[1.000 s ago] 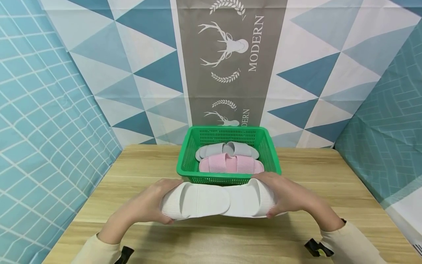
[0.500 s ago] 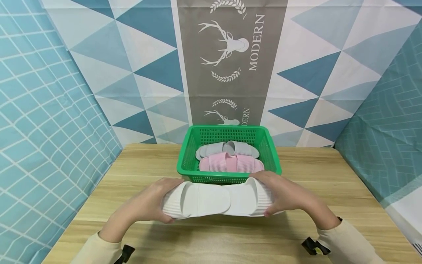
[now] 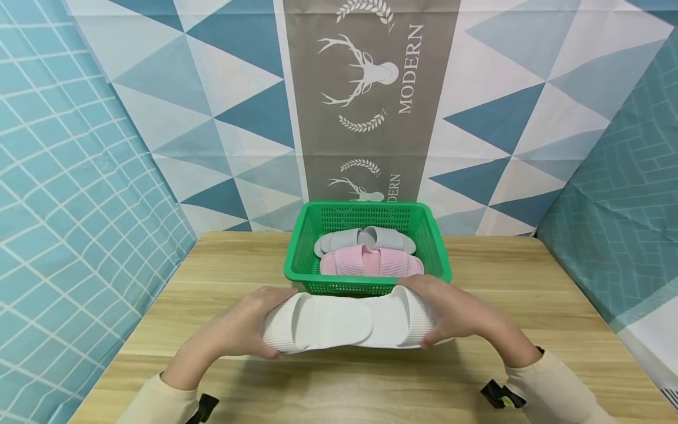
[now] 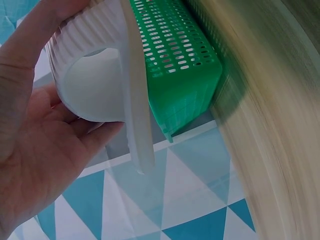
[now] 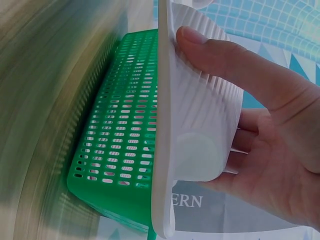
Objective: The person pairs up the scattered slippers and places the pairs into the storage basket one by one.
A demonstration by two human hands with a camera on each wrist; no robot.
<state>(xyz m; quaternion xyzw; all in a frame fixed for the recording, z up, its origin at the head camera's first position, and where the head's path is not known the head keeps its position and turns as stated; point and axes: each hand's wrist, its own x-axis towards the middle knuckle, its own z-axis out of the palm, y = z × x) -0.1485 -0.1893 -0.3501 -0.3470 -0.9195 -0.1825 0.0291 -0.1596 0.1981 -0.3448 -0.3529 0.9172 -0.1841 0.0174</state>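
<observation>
Two white slippers with ribbed straps are held up in front of the basket, heel ends overlapping in the middle. My left hand (image 3: 253, 323) grips the left white slipper (image 3: 328, 321) round its strap, thumb on the near side and fingers on the far side. On the other side my right hand (image 3: 450, 309) grips the right white slipper (image 3: 391, 321) the same way. The right wrist view shows the thumb pressed on the ribbed strap (image 5: 205, 110). Behind them stands a green basket (image 3: 365, 287) holding a pink pair of slippers (image 3: 372, 262) and a grey pair of slippers (image 3: 344, 238).
The basket stands at the back of a wooden table (image 3: 238, 259), close to a patterned wall covering (image 3: 371, 129). Blue tile-print sheeting (image 3: 79, 176) rises on the left, and teal sheeting (image 3: 625, 194) on the right.
The right hand has shifted slightly left, with its slipper overlapping the other a little more. The left hand has barely moved, and both grips are unchanged.
</observation>
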